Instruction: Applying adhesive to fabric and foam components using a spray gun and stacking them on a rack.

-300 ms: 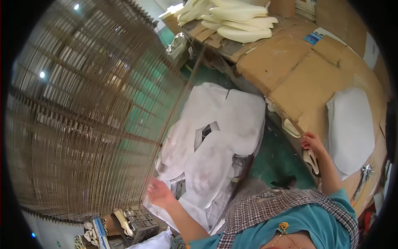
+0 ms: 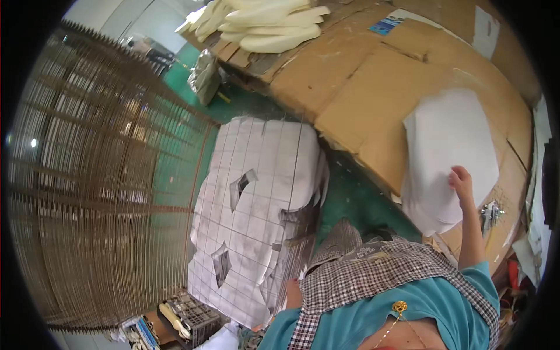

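Note:
My right hand [image 2: 462, 184] is over a stack of smooth white cut sheets [image 2: 449, 134] on the cardboard-covered table. Its fingers are loosely bent and a little apart, with nothing visible in them; whether it touches the top sheet I cannot tell. My left hand [image 2: 293, 296] is low beside my checked apron [image 2: 350, 280], its fingers mostly hidden. In front of it, white rounded pieces [image 2: 251, 151] with greyish smudges lie spread under the thin bars of a wire mesh shelf [image 2: 233, 216]. Dark gaps show between some pieces.
A tall rack of many wire shelves [image 2: 111, 192] stands on the left. Cream shaped pieces [image 2: 274, 26] are piled at the table's far end. A metal tool [image 2: 491, 214] lies by the white stack. A crate [image 2: 195, 312] sits low left, on the near side.
A wire mesh shelf now lies over the white pieces. My left hand has drawn back toward my body. My right hand has moved from the table edge onto the white stack. The view has shifted.

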The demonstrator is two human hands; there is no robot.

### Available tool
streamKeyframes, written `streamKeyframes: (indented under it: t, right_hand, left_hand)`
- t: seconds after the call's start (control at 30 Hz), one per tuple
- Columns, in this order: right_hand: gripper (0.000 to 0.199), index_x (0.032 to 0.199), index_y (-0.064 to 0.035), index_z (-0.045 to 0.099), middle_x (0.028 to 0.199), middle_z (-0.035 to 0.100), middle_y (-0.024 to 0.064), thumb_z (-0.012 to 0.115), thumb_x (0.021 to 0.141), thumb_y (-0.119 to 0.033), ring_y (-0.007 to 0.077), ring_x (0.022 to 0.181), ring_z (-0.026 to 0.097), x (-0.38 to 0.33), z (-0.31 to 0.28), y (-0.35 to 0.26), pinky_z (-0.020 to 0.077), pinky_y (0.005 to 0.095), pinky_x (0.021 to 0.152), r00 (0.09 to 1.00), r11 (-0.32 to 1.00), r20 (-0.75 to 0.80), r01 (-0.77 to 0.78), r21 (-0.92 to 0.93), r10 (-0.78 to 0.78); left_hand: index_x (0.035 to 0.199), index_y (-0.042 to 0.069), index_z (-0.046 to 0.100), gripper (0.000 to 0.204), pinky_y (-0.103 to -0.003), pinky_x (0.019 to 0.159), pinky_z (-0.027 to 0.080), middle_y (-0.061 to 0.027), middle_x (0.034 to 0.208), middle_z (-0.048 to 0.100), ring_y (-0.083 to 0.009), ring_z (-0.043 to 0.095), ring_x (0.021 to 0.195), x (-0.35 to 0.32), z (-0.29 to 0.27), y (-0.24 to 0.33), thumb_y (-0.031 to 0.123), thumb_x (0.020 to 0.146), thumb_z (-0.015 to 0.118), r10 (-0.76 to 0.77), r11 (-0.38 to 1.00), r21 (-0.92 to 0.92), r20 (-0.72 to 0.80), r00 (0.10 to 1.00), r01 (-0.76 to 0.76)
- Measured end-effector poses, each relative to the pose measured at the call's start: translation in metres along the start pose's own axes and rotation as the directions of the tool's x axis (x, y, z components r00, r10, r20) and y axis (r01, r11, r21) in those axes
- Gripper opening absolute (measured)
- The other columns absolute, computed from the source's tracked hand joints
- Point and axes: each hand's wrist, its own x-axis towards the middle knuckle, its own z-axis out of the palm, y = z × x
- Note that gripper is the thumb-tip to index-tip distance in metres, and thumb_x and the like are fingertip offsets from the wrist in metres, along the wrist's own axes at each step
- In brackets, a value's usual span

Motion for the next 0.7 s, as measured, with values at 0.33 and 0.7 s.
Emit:
streamKeyframes:
  t: [0.33, 0.7]
  right_hand:
    - [0.043, 0.115, -0.0008, 0.049, 0.117, 0.048, 0.0191, 0.060, 0.076, -0.018, 0.0353, 0.108, 0.044, -0.121, -0.136, 0.144, 0.0349, 0.0417, 0.092, 0.606, 0.429, -0.573, -0.383, -0.818, -0.552]
    - [0.045, 0.114, -0.0005, 0.044, 0.097, 0.055, 0.0225, 0.046, 0.070, -0.001, 0.0375, 0.090, 0.052, -0.123, -0.152, 0.115, 0.0423, 0.0450, 0.078, 0.616, 0.664, -0.787, -0.570, -0.484, -0.045]
  left_hand:
    - [0.087, 0.005, 0.056, 0.014, -0.023, 0.044, 0.042, -0.0056, 0.071, 0.057, -0.0149, 0.054, 0.051, 0.230, -0.034, 0.304, 0.004, 0.074, 0.052, -0.385, 0.475, -0.784, 0.222, 0.896, 0.399]
    - [0.101, 0.000, 0.056, 0.024, -0.027, 0.074, 0.046, -0.0086, 0.088, 0.061, -0.0175, 0.057, 0.081, 0.202, 0.043, 0.533, 0.010, 0.078, 0.059, 0.696, 0.699, -0.417, 0.211, 0.687, -0.581]
